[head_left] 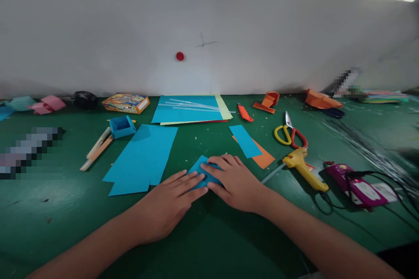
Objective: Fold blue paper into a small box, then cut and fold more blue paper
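A small folded blue paper (200, 166) lies on the green table (209, 244) in front of me. My left hand (166, 207) rests flat on its left part, fingers stretched out and pressing down. My right hand (234, 182) lies flat over its right part, fingertips pointing left onto the paper. Most of the paper is hidden under both hands.
A large blue sheet (142, 159) lies to the left, a small blue paper box (122, 126) and wooden sticks (97, 148) behind it. Blue and orange strips (248, 144), scissors (290, 133), a yellow glue gun (304, 169) and a purple device (356, 185) with cables sit right. Stacked paper (190, 109) lies at the back.
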`<state>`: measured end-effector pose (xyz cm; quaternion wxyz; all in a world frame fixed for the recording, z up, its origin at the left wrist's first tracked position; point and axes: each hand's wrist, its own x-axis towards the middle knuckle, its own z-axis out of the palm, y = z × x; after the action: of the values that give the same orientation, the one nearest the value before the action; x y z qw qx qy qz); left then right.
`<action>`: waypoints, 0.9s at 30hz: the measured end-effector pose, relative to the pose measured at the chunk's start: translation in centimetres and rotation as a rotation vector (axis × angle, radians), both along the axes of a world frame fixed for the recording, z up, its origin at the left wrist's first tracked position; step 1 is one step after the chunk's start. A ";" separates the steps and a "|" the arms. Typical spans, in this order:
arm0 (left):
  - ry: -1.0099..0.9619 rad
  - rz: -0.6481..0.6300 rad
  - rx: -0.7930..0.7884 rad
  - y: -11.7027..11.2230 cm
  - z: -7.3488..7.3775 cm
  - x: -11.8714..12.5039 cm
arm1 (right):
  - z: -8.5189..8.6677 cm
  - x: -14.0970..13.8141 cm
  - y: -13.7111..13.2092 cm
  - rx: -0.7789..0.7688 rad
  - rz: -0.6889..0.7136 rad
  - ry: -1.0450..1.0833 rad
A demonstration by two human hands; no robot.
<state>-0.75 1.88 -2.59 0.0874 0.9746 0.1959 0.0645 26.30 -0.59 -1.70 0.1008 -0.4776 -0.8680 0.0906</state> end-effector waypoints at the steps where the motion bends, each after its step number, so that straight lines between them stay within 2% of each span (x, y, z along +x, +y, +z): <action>1: -0.008 0.007 0.012 0.0 0.0 0.0 | -0.1 0.0 0.1 0.000 0.006 -0.006; 7: -0.017 0.026 0.057 0.1 0.0 -0.2 | -0.3 0.4 0.2 -0.024 0.056 -0.060; 27: 0.058 0.075 0.040 0.2 -0.3 -0.4 | -0.3 0.2 0.3 -0.060 0.027 -0.070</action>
<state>-1.15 2.06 -2.90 0.0598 0.9695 0.2336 0.0432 26.45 -0.33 -1.96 0.0544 -0.4716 -0.8743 0.1013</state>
